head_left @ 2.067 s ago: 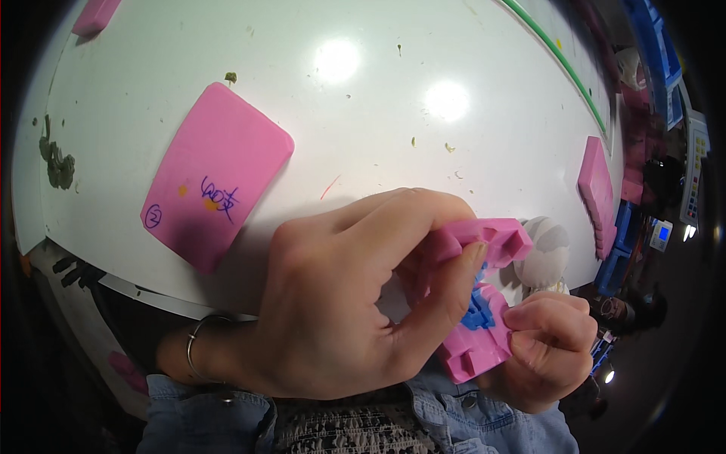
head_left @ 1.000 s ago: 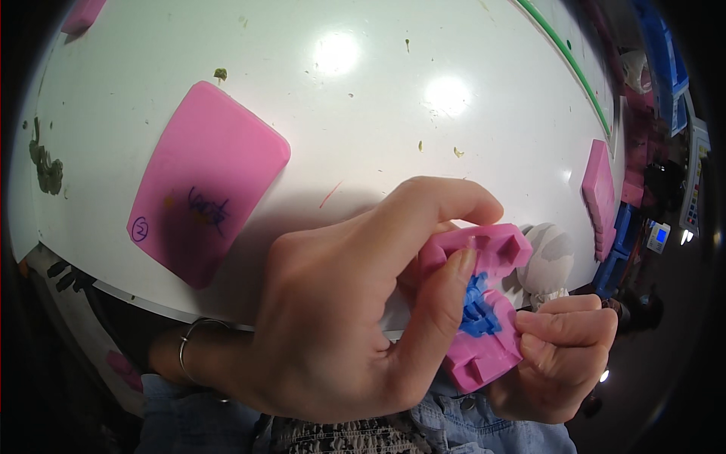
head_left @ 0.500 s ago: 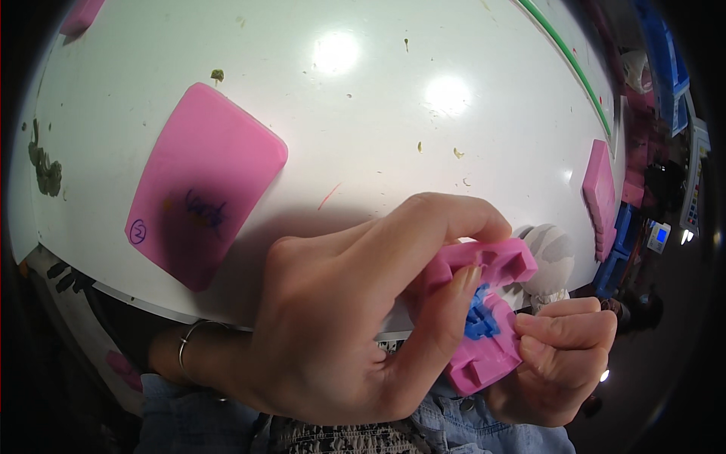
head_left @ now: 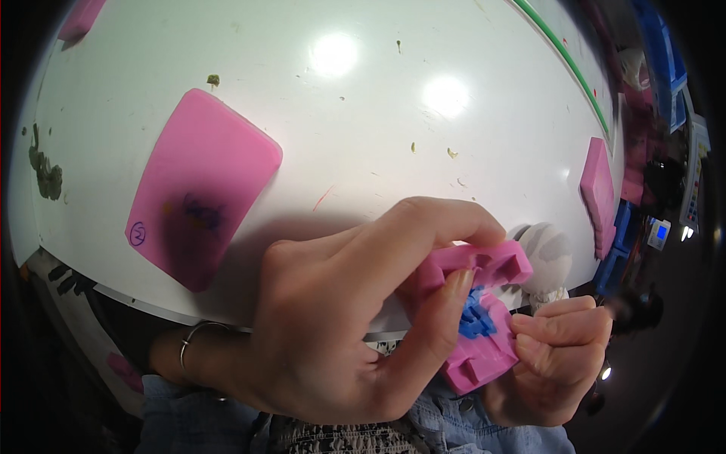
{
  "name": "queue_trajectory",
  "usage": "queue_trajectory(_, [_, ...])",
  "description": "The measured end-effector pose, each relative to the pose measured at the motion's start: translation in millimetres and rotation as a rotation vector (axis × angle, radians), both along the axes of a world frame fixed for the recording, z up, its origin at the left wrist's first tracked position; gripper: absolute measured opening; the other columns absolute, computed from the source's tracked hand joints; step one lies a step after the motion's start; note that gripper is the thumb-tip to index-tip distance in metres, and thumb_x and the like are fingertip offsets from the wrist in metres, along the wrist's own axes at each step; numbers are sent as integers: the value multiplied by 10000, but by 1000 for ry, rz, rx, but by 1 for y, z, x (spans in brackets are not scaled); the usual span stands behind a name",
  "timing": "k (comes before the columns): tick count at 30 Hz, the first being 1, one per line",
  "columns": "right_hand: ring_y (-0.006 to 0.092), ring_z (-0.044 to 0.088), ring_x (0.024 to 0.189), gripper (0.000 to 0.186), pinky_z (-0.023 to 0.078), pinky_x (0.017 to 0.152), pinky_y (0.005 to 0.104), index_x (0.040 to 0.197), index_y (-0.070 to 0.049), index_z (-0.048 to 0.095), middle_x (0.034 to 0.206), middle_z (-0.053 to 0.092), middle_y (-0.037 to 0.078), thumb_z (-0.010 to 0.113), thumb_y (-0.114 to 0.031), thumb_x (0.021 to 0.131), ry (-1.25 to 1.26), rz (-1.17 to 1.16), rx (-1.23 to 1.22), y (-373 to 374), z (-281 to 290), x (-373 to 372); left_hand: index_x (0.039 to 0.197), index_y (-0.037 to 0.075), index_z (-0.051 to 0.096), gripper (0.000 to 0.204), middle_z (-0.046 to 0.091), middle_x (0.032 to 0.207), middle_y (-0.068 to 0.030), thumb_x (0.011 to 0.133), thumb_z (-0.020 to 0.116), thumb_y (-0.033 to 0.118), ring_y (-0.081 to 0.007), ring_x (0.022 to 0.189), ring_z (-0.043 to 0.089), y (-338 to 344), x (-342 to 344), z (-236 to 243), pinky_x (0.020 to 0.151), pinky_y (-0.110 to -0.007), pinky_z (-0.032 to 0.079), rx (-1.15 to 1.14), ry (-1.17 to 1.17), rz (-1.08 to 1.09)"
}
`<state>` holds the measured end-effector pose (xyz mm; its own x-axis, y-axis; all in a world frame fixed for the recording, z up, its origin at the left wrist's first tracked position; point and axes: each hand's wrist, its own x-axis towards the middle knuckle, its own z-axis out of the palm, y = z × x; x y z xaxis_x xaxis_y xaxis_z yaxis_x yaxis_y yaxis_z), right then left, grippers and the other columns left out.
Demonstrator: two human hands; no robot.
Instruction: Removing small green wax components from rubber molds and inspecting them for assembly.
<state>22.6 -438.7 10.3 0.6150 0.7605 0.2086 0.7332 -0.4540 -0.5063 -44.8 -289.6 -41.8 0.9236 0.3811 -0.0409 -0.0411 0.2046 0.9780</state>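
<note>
My left hand (head_left: 333, 310), a bracelet at its wrist, wraps round a pink moulded piece (head_left: 480, 359), its thumb pressed across the upper part and its index finger arched over the top. A crumpled-looking blue insert (head_left: 475, 321) sits in the middle of the pink piece, partly behind the thumb. On the piece's lower right edge, my right hand (head_left: 560, 352) pinches with thumb and forefinger, the other fingers curled. Just beyond, a pale grey-white rounded object (head_left: 547, 253) stands on the white table (head_left: 378, 136), partly hidden.
A flat pink slab (head_left: 200, 136) with handwritten marks lies left; another pink block (head_left: 79, 19) is at the top left. Pink slabs (head_left: 597, 189) lie at the right edge, below a green strip (head_left: 560, 53). Blue bins (head_left: 654, 53) and a small screened device (head_left: 659, 234) are beyond.
Both hands and the pink piece sit slightly lower than two seconds ago, and my right hand somewhat further right. My left index finger has shifted over the top edge. The grip is held.
</note>
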Motion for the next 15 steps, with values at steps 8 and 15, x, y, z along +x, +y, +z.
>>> queue_trajectory(8, [161, 439, 642, 455, 343, 529, 241, 876, -80, 518, 797, 497, 90, 725, 70, 499, -28, 33, 29, -2, -6, 0, 989, -103, 510, 223, 591, 826, -126, 798, 457, -1, -65, 712, 531, -1, -1, 1, 653, -180, 432, -23, 52, 6])
queue_trajectory(15, [156, 431, 632, 424, 337, 532, 240, 863, -52, 502, 793, 483, 109, 691, 98, 514, 3, 55, 30, -4, -7, 2, 980, -98, 512, 211, 592, 828, -127, 806, 440, -2, -64, 714, 533, -3, 3, -2, 654, -181, 431, -38, 38, 18])
